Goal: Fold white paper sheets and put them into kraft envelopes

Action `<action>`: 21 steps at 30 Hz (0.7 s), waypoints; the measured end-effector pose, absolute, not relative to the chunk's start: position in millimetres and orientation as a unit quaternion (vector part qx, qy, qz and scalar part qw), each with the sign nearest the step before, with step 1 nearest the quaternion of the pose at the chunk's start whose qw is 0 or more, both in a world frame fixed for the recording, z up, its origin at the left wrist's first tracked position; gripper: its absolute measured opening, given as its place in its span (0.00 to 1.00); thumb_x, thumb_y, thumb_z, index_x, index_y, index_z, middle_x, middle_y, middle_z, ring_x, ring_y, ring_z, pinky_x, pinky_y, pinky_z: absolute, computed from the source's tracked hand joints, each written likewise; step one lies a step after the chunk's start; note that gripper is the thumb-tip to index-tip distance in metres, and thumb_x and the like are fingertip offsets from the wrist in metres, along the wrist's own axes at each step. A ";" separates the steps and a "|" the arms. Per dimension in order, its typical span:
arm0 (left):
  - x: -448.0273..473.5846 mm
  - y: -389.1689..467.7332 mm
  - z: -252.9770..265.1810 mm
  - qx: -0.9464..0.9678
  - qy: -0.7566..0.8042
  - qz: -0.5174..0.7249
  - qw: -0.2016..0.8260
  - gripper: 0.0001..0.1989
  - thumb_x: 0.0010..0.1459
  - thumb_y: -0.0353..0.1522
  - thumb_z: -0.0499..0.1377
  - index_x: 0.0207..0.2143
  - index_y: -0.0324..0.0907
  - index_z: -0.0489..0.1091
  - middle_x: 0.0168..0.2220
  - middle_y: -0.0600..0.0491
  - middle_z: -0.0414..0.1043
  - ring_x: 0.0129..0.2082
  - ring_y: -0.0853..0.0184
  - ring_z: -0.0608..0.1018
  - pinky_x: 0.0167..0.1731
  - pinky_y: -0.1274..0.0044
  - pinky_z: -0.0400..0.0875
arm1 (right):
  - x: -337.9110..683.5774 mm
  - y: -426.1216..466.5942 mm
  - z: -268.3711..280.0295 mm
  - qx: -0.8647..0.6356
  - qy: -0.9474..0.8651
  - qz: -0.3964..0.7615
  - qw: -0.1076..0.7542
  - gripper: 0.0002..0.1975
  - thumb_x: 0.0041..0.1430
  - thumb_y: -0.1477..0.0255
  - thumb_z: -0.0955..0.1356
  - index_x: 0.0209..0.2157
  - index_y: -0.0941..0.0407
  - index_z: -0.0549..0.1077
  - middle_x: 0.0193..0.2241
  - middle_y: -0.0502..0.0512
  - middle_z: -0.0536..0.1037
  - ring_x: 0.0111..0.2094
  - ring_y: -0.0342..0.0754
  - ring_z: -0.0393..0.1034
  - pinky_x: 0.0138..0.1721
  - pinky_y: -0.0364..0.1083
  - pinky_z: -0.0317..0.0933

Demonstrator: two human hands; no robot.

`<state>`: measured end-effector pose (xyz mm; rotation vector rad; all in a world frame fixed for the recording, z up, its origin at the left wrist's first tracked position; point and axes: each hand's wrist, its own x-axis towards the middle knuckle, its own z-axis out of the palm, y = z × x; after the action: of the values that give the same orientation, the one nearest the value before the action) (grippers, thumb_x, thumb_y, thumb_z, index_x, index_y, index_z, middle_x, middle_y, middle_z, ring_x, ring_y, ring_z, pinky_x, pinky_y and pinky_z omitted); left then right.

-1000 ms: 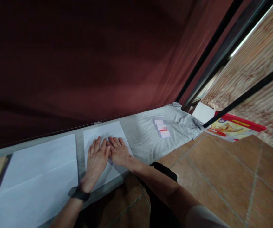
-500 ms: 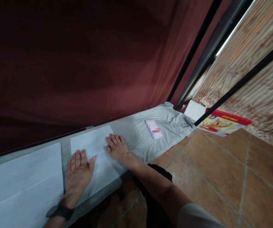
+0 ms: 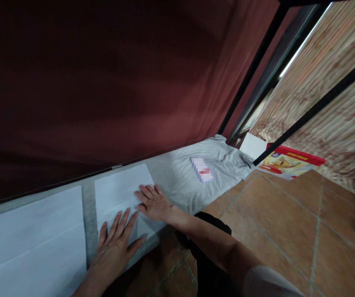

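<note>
A creased white sheet of paper (image 3: 121, 183) lies flat on a grey cloth (image 3: 183, 181) spread along a low ledge. My left hand (image 3: 115, 243) rests on the near part of this sheet, its fingers spread. On the sheet's right side lies my right hand (image 3: 154, 202), also flat with fingers apart. The two hands are close together, and neither grips anything. To the left is a second, larger-looking white sheet (image 3: 31, 231) with a crease across it, separated from the first by a strip of cloth.
A blurred white and red item (image 3: 202, 169) lies on the cloth at the right. Beyond it are black metal bars (image 3: 313, 109), a white card (image 3: 253, 145) and a red and yellow printed package (image 3: 291, 161). A dark red curtain (image 3: 118, 82) hangs behind; brown floor tiles (image 3: 276, 214) lie right.
My left hand has moved right and nearer to me across the sheet, its fingers now more spread. My right hand has slid slightly nearer to me. The watch on my left wrist has left the view.
</note>
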<state>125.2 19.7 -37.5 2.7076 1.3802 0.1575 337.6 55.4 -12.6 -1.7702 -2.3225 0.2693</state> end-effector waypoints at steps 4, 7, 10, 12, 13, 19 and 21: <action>116.0 19.9 -33.6 0.898 0.436 0.013 0.066 0.35 0.60 0.45 0.55 0.68 0.46 0.62 0.71 0.46 0.55 0.72 0.50 0.55 0.69 0.50 0.43 | 341.6 53.0 -17.0 -0.591 -0.796 0.088 0.092 0.28 0.75 0.56 0.57 0.70 0.52 0.56 0.73 0.55 0.52 0.72 0.55 0.49 0.71 0.61 0.44; 114.3 15.5 -24.6 0.898 0.434 -0.027 0.067 0.34 0.58 0.36 0.53 0.68 0.47 0.61 0.72 0.49 0.53 0.72 0.54 0.56 0.69 0.53 0.45 | 350.6 55.9 -15.1 -0.578 -0.806 0.085 0.092 0.27 0.75 0.57 0.58 0.69 0.52 0.58 0.72 0.55 0.54 0.71 0.53 0.50 0.71 0.58 0.45; 115.6 8.0 -16.6 0.895 0.437 -0.066 0.066 0.38 0.53 0.31 0.53 0.68 0.47 0.61 0.73 0.51 0.51 0.72 0.55 0.55 0.69 0.54 0.49 | 362.1 60.6 -11.9 -0.551 -0.824 0.099 0.090 0.26 0.75 0.59 0.59 0.69 0.52 0.60 0.72 0.55 0.56 0.71 0.51 0.52 0.71 0.55 0.45; 114.7 3.8 -16.0 0.895 0.435 -0.076 0.059 0.40 0.50 0.28 0.53 0.68 0.47 0.61 0.73 0.52 0.49 0.73 0.54 0.55 0.68 0.54 0.51 | 369.8 63.9 -10.8 -0.534 -0.833 0.114 0.087 0.25 0.75 0.62 0.60 0.68 0.53 0.61 0.71 0.54 0.57 0.70 0.49 0.53 0.71 0.53 0.47; 113.4 2.5 -17.5 0.897 0.432 -0.074 0.056 0.40 0.49 0.27 0.52 0.68 0.47 0.62 0.73 0.53 0.50 0.72 0.54 0.55 0.68 0.54 0.52 | 373.1 65.3 -10.6 -0.528 -0.836 0.121 0.086 0.24 0.74 0.63 0.61 0.68 0.53 0.62 0.71 0.54 0.58 0.70 0.48 0.54 0.71 0.52 0.47; 98.0 12.8 -34.1 0.898 0.429 0.023 0.093 0.34 0.50 0.29 0.53 0.61 0.50 0.71 0.68 0.54 0.63 0.67 0.54 0.67 0.66 0.59 0.62 | 386.6 66.8 -8.2 -0.503 -0.842 0.165 0.109 0.23 0.72 0.71 0.61 0.67 0.54 0.64 0.70 0.55 0.59 0.70 0.46 0.54 0.71 0.50 0.47; 90.7 21.1 -31.2 0.884 0.437 0.062 0.153 0.28 0.54 0.34 0.53 0.57 0.51 0.75 0.64 0.54 0.69 0.63 0.54 0.72 0.63 0.62 0.67 | 392.6 66.8 -4.3 -0.497 -0.838 0.196 0.109 0.25 0.70 0.75 0.62 0.66 0.54 0.65 0.70 0.54 0.60 0.71 0.44 0.52 0.71 0.48 0.46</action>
<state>90.7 21.1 -31.2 2.5355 1.2545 0.1770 392.6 66.8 -4.3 -1.4629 -2.4651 0.5779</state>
